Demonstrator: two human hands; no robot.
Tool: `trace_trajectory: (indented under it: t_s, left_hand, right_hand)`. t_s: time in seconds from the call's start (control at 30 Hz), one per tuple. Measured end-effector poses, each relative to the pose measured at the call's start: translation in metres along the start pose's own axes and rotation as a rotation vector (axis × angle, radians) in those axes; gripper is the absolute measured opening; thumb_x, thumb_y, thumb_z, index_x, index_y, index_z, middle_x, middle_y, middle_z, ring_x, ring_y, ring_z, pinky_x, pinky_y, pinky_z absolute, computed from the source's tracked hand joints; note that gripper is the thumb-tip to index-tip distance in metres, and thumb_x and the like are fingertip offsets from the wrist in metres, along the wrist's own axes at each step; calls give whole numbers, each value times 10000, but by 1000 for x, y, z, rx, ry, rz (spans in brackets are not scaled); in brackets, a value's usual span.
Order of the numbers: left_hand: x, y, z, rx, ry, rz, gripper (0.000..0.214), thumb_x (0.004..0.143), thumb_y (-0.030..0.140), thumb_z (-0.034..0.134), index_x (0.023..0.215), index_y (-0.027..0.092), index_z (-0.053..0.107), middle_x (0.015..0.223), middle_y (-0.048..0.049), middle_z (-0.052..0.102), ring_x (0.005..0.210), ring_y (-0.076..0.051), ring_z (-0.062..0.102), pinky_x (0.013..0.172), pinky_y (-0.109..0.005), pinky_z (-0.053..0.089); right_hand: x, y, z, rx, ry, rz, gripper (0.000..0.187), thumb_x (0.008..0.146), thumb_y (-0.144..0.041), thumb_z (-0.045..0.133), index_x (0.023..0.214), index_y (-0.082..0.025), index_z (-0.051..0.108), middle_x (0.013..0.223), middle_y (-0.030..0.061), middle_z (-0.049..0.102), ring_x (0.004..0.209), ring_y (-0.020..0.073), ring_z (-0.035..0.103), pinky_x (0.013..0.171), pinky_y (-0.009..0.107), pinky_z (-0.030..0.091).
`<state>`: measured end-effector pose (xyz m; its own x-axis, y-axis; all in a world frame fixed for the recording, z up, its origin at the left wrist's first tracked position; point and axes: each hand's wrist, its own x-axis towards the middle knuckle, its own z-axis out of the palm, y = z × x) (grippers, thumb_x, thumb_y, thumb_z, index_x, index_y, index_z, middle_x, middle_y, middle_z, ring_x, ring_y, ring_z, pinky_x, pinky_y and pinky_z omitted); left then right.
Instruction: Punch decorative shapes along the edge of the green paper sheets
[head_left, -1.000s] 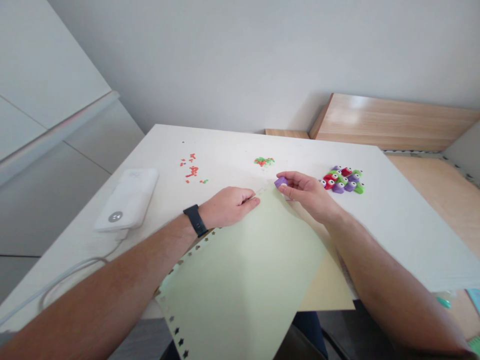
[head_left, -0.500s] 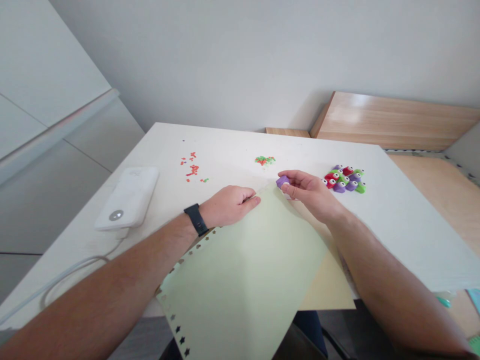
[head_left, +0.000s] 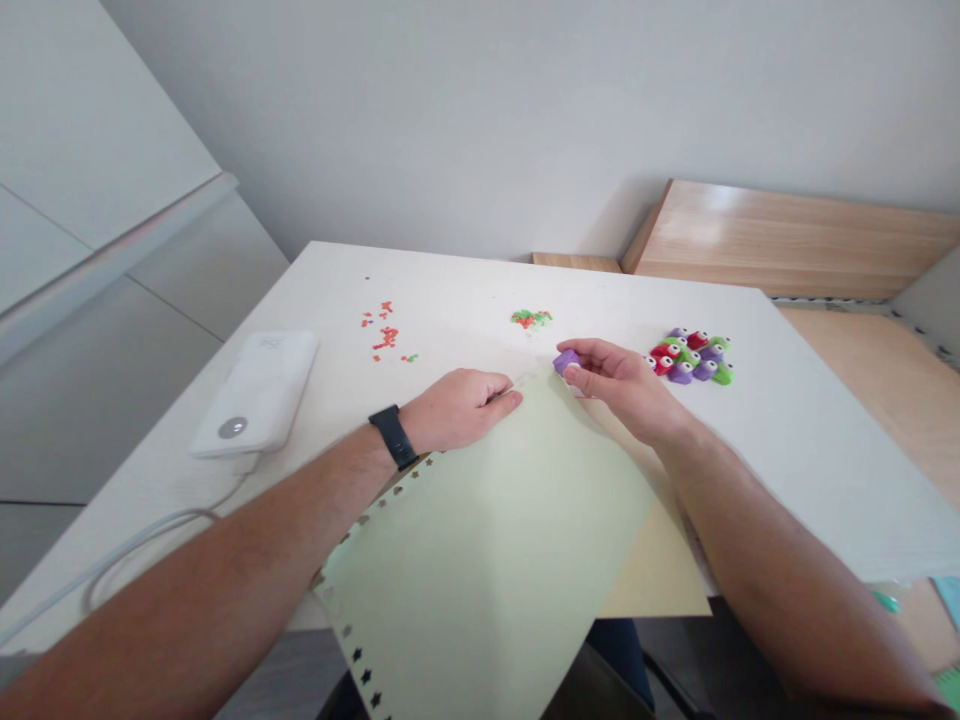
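1. Two hands work at the near edge of the table (head_left: 660, 270), and both forearms run out of the bottom of the view.
2. The right hand (head_left: 619, 385) pinches a purple punch (head_left: 567, 361) between thumb and fingertips. The punch lies roughly level, its long axis pointing left toward the other hand. Fingers hide most of it, so its underside and any opening can't be made out.
3. The punch sits just above the top corner of a green sheet (head_left: 487, 570), close to it, though I can't tell whether they touch.
4. The left hand (head_left: 457, 410), with a black watch (head_left: 393, 437) on its wrist, is curled at the sheet's upper edge. Its fingertips lie along the paper and the thumb is out of sight, so I can't tell whether it actually grips the sheet.
5. The sheet tilts, its corner pointing away from the person and its length running down past the table edge. A row of star-shaped holes (head_left: 364, 677) follows its left side, and the bottom of the view cuts off its lower end.
6. A cream sheet (head_left: 660, 560) lies partly under the green one, mostly covered.
7. Beyond the hands sits a cluster of coloured punches (head_left: 690, 357), with small red scraps (head_left: 386, 335) and green scraps (head_left: 531, 318) farther left.
8. A white power bank (head_left: 255, 392) lies at the left, its cable (head_left: 150, 535) trailing toward the table edge.
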<state>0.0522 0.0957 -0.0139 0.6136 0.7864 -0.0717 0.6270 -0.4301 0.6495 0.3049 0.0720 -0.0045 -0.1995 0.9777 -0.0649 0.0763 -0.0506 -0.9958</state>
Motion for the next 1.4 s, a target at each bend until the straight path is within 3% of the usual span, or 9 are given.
trace_trajectory:
  t_s: [0.93, 1.4]
  left_hand:
    - [0, 3, -2, 11, -17, 6, 402, 1008, 478, 442, 744, 202, 566, 630, 28, 560, 600, -136, 490, 593, -287, 286]
    - [-1, 3, 0, 23, -2, 12, 407, 1004, 472, 451, 708, 202, 520, 593, 38, 497, 570, -128, 452, 586, -292, 263]
  right_hand:
    - [-3, -1, -1, 2, -29, -28, 460, 832, -387, 813, 1243, -219, 693, 993, 30, 670, 836, 140, 562, 743, 302, 453]
    - [-2, 1, -3, -79, -21, -39, 488, 817, -379, 821, 1258, -222, 687, 1031, 47, 692, 877, 171, 604, 805, 346, 476]
